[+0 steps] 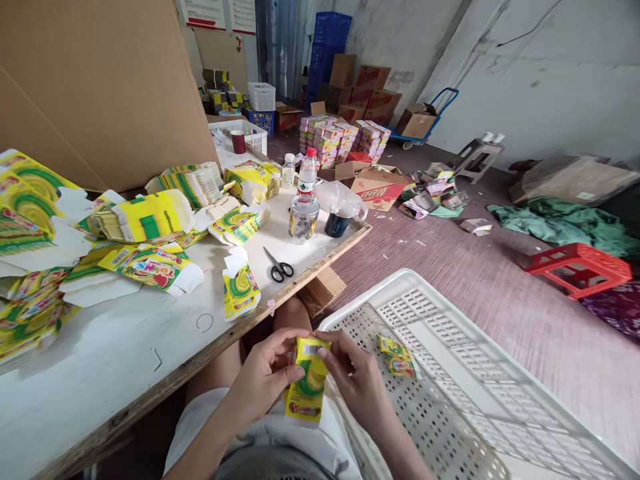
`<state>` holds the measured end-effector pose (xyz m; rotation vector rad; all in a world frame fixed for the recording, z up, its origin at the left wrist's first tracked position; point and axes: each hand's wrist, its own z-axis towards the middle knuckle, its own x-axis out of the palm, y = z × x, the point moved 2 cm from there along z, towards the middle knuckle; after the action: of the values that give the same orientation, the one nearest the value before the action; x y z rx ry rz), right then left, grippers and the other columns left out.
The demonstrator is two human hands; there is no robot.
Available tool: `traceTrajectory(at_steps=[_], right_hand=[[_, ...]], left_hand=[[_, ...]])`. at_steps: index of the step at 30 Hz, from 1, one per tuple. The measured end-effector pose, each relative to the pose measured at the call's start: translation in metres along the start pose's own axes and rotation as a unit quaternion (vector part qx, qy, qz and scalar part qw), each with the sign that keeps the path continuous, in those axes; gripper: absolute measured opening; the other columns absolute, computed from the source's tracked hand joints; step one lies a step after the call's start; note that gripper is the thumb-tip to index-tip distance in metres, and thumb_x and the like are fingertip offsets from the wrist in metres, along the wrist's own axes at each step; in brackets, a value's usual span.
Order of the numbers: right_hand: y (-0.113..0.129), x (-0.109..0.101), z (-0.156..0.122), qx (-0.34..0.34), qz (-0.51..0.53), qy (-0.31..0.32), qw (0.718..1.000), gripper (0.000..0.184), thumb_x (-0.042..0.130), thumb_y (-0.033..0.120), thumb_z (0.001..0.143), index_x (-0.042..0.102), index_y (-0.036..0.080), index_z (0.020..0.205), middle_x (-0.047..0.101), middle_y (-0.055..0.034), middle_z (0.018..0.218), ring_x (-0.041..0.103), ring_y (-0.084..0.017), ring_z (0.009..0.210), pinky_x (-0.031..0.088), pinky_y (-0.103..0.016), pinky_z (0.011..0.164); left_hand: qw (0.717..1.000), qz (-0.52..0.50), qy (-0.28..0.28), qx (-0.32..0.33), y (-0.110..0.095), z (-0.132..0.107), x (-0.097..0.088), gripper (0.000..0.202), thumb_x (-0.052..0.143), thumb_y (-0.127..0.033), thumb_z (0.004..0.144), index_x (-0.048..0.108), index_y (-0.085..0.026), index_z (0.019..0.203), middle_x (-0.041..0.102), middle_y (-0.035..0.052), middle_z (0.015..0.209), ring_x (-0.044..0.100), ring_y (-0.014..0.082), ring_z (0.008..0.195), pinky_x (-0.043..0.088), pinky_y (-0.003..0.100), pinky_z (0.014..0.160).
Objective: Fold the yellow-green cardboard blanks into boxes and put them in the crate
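Above my lap, a small yellow and green carton [309, 383] is held upright between both hands, its barcode end toward the top. My left hand [267, 373] pinches its left side, thumb on the front. On the other side my right hand [353, 370] grips the upper right edge with thumb and fingers. A partly opened carton [241, 287] of the same kind lies near the table edge. Flat stacks of such cartons [150, 217] cover the left of the table. Two cartons [399, 357] rest in the white plastic crate [415, 283] at my right.
Black-handled scissors [281, 270] lie on the white table [115, 353]. Behind them stand a glass jar [303, 220], a red-capped bottle [307, 175] and a dark mug [338, 223]. A large cardboard sheet [100, 87] rises at the left. A red stool [580, 267] is on the floor.
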<state>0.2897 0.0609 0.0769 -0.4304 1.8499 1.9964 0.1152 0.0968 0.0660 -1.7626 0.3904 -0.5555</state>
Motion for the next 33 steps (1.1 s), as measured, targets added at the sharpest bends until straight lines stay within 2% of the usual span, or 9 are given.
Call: traceTrajectory(at_steps=[3,6,9,12,17,23,28,31,33], right_hand=[[-0.002,-0.005,-0.001,0.005,0.031,-0.037,0.999,0.026,0.056,0.039,0.096,0.071,0.019,0.103,0.067,-0.0038,0.078,0.057,-0.016,0.061,0.046,-0.026,0.055],[-0.009,-0.019,-0.005,-0.011,-0.028,-0.101,0.994,0.024,0.057,0.04,0.095,0.073,0.023,0.1,0.066,-0.0045,0.08,0.058,-0.019,0.066,0.048,-0.031,0.06],[-0.021,-0.042,-0.009,-0.02,-0.184,-0.199,0.962,0.025,0.064,0.045,0.089,0.075,0.026,0.101,0.064,-0.0094,0.097,0.059,-0.029,0.087,0.048,-0.043,0.075],[-0.029,-0.046,-0.004,-0.016,-0.205,-0.203,0.957,0.03,0.065,0.047,0.088,0.073,0.025,0.107,0.063,-0.0115,0.104,0.059,-0.032,0.095,0.049,-0.048,0.08],[-0.011,0.025,0.044,-0.017,-0.185,-0.101,0.977,0.018,0.061,0.032,0.093,0.076,0.024,0.098,0.071,-0.0102,0.1,0.061,-0.029,0.097,0.047,-0.044,0.088],[0.01,0.114,0.11,-0.015,-0.191,-0.077,0.978,0.014,0.062,0.026,0.09,0.074,0.019,0.095,0.072,-0.0162,0.109,0.056,-0.038,0.109,0.039,-0.051,0.091],[0.007,0.121,0.116,-0.003,-0.104,-0.096,0.99,0.011,0.06,0.023,0.089,0.07,0.02,0.087,0.073,-0.0143,0.099,0.059,-0.037,0.105,0.038,-0.053,0.093],[0.003,0.114,0.11,0.004,0.009,-0.097,0.995,0.023,0.053,0.035,0.095,0.068,0.019,0.089,0.075,-0.0125,0.091,0.066,-0.03,0.092,0.049,-0.044,0.083],[0.0,0.111,0.102,0.004,0.095,-0.078,0.992,0.032,0.051,0.045,0.096,0.067,0.017,0.094,0.076,-0.0107,0.084,0.07,-0.025,0.08,0.054,-0.037,0.073]], left_hand=[[1.0,0.015,-0.009,0.007,0.001,0.003,0.007,0.044,0.067,-0.017,0.083,0.062,-0.022,0.127,0.076,0.0092,0.116,0.072,0.0235,0.095,0.057,0.031,0.079],[0.987,0.132,-0.053,0.075,0.001,0.012,-0.003,0.043,0.061,-0.022,0.09,0.06,-0.026,0.132,0.069,0.0092,0.131,0.067,0.0271,0.117,0.054,0.039,0.097],[0.92,0.31,-0.188,0.151,0.007,0.025,-0.041,0.051,0.063,-0.033,0.091,0.053,-0.025,0.141,0.051,0.0125,0.153,0.041,0.0335,0.144,0.03,0.053,0.12],[0.875,0.364,-0.288,0.138,0.027,0.037,-0.081,0.059,0.068,-0.043,0.087,0.054,-0.018,0.139,0.046,0.0207,0.155,0.027,0.0442,0.149,0.012,0.069,0.12],[0.886,0.345,-0.271,0.151,0.055,0.043,-0.095,0.065,0.072,-0.047,0.083,0.053,-0.02,0.139,0.048,0.0192,0.154,0.032,0.0423,0.148,0.024,0.064,0.119],[0.897,0.306,-0.272,0.165,0.059,0.039,-0.093,0.058,0.062,-0.026,0.088,0.047,-0.024,0.144,0.048,0.0162,0.154,0.036,0.0356,0.148,0.03,0.06,0.118],[0.908,0.264,-0.279,0.166,0.05,0.03,-0.094,0.063,0.062,-0.024,0.088,0.041,-0.025,0.148,0.044,0.0139,0.157,0.038,0.0311,0.147,0.034,0.053,0.118],[0.918,0.103,-0.343,0.168,0.037,0.023,-0.096,0.068,0.066,-0.036,0.089,0.038,-0.026,0.15,0.03,0.0117,0.165,0.024,0.0288,0.153,0.024,0.047,0.124],[0.923,-0.033,-0.352,0.153,0.028,0.019,-0.096,0.068,0.069,-0.048,0.087,0.043,-0.025,0.146,0.034,0.0119,0.163,0.028,0.0303,0.152,0.026,0.046,0.123]])
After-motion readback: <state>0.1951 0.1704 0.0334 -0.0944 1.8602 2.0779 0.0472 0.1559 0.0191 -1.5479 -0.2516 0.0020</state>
